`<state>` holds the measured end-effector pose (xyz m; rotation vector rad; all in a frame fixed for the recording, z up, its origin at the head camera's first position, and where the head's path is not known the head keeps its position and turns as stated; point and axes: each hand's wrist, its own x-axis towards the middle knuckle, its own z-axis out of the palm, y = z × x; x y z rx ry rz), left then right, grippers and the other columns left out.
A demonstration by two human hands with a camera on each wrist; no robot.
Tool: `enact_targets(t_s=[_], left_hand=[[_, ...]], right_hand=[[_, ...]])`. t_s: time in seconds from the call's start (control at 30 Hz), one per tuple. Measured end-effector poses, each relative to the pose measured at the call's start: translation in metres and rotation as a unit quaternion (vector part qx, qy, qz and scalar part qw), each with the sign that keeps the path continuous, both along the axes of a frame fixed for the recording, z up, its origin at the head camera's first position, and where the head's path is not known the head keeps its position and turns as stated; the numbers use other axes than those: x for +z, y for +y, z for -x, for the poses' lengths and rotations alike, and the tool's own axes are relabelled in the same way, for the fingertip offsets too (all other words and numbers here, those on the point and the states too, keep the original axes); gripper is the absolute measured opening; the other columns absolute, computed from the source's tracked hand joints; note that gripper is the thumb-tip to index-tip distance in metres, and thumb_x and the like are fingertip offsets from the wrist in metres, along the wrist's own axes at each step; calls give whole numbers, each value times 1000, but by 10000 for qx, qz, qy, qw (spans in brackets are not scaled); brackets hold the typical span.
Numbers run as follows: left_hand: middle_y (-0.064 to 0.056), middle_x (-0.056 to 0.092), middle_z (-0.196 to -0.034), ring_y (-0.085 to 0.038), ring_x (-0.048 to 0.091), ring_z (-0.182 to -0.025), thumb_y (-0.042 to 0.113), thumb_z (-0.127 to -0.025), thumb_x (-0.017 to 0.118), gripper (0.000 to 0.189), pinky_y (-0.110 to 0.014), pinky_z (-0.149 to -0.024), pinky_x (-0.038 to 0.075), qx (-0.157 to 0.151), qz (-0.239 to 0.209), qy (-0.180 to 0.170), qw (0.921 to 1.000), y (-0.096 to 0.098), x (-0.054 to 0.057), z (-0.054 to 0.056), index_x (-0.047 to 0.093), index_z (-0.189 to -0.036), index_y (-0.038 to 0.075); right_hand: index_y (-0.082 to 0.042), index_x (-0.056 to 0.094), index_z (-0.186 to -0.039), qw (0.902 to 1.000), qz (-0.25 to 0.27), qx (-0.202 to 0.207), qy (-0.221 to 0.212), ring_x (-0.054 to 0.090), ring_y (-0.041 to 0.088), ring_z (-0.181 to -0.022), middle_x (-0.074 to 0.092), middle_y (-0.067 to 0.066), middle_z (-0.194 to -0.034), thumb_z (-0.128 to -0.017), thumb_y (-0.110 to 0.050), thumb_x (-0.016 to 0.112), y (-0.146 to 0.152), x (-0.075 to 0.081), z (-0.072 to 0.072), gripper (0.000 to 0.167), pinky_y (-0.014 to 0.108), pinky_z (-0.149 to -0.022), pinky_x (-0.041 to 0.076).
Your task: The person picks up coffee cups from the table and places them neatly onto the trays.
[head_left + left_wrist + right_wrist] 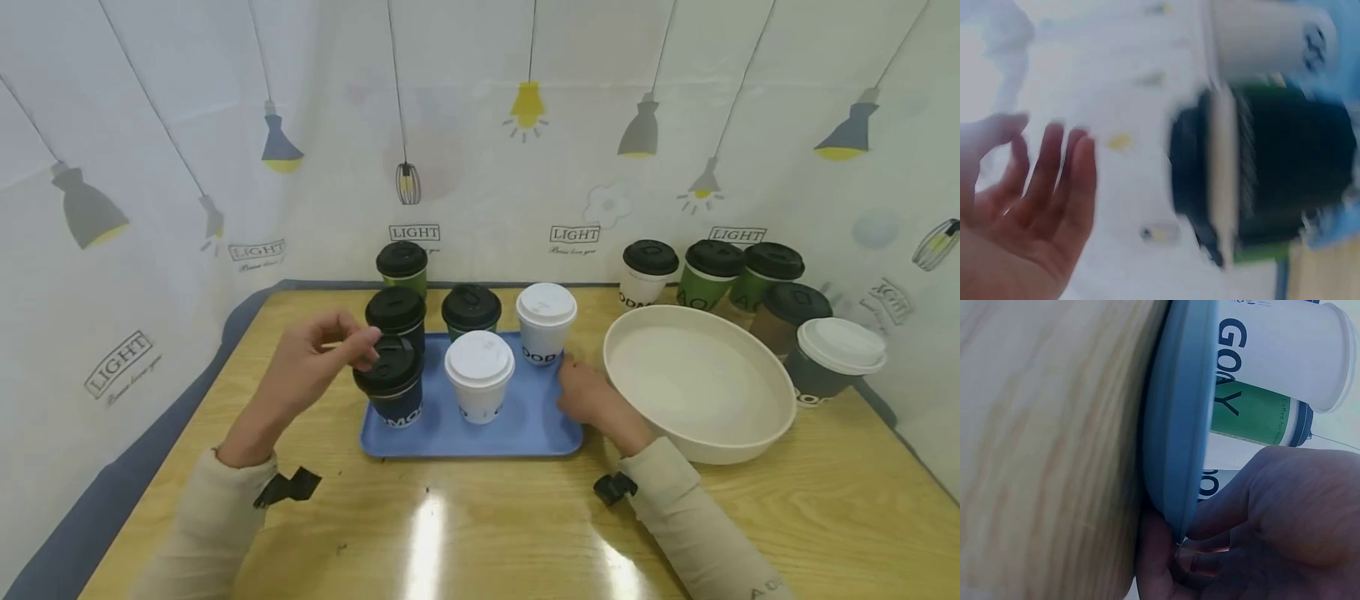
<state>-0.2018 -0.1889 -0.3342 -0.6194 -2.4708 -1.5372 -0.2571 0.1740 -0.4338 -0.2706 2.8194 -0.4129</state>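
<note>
A blue tray lies on the wooden table, bearing several lidded paper cups. My right hand holds the tray's right edge; in the right wrist view, the thumb and fingers pinch the rim. My left hand hovers beside the dark cup with a black lid at the tray's front left. In the left wrist view, the left fingers are loosely bent, apart from the dark cup. A white cup stands front middle, another white cup behind it, near the right hand.
Black-lidded cups stand along the tray's back; a green cup is behind them by the wall. At right a cream round bowl sits close to my right forearm. Several more cups stand behind and beside the bowl.
</note>
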Motion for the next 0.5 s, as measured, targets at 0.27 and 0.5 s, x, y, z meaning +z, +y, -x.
enact_targets(t_s=[0.27, 0.5], left_hand=[[4, 69, -100, -6, 70, -91, 31, -102, 66, 28, -20, -76, 63, 1218, -616, 90, 9906, -33, -40, 67, 60, -112, 6], [-6, 64, -116, -14, 67, -105, 37, -104, 61, 35, -28, -86, 63, 1534, -105, -432, 9872, -49, -58, 121, 55, -119, 6]], right_hand=[[22, 18, -153, 9999, -6, -128, -49, 55, 48, -132, 47, 42, -145, -95, -6, 56, -1, -2, 0, 74, 55, -108, 52], [22, 21, -152, 9999, -68, -123, -34, 60, 46, -126, 51, 41, -141, -96, -8, 57, -1, -1, 0, 73, 54, -103, 55]])
